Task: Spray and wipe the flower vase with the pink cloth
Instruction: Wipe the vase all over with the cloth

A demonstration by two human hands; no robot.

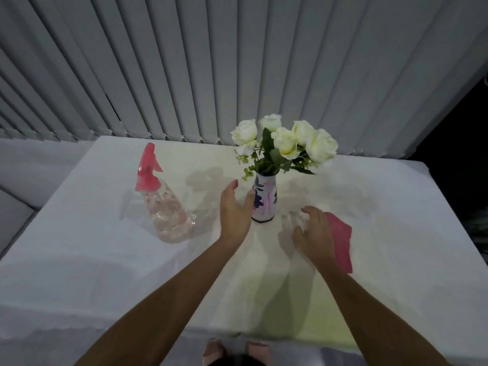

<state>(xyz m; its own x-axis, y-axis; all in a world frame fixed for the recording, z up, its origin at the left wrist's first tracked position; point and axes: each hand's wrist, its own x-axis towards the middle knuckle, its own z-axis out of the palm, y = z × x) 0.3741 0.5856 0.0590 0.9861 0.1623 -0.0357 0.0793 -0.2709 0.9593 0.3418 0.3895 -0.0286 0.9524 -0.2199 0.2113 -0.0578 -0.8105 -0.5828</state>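
Left hand (235,210) spread beside vase (264,202); right hand (314,233) splayed over pink cloth (342,239), grips empty

1. The left hand (235,211) is open, fingers up, thumb at the vase (264,200).
2. The right hand (314,233) is spread, palm down, right of the vase.

Bare forearms — no sleeves, rings.

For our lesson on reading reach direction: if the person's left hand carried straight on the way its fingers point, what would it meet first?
Most likely the vase. The left hand is open beside it, fingertips already at or very near its side; whether they touch cannot be told from this single view.
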